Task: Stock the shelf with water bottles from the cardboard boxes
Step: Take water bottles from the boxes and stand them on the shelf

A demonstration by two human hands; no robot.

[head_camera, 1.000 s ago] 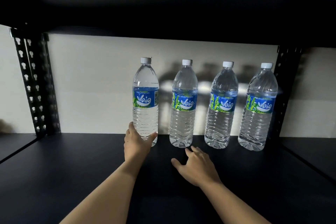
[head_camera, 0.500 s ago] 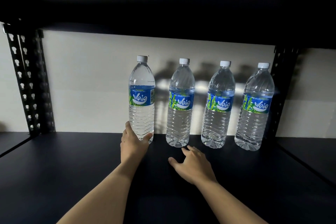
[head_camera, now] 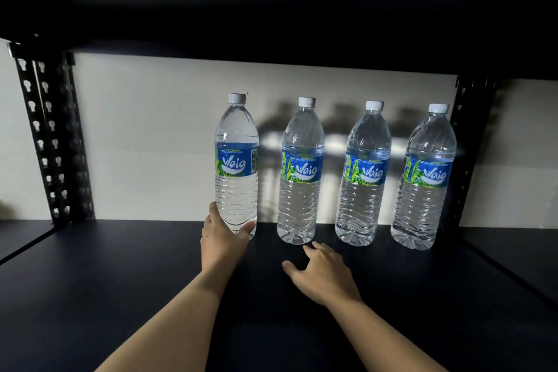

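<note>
Your left hand (head_camera: 222,240) gripped 1 bottle (head_camera: 237,166) near its base; your right hand (head_camera: 324,278) was loosely spread, 3 bottles (head_camera: 363,175) beyond its fingertips.

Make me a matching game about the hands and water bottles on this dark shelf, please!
Column one:
1. left hand
2. right hand
3. rightmost bottle
4. bottle caps

Column two:
A. white
B. beside the right black upright
C. grips the leftmost bottle at its base
D. open, holding nothing

Pairs: 1-C, 2-D, 3-B, 4-A
</note>
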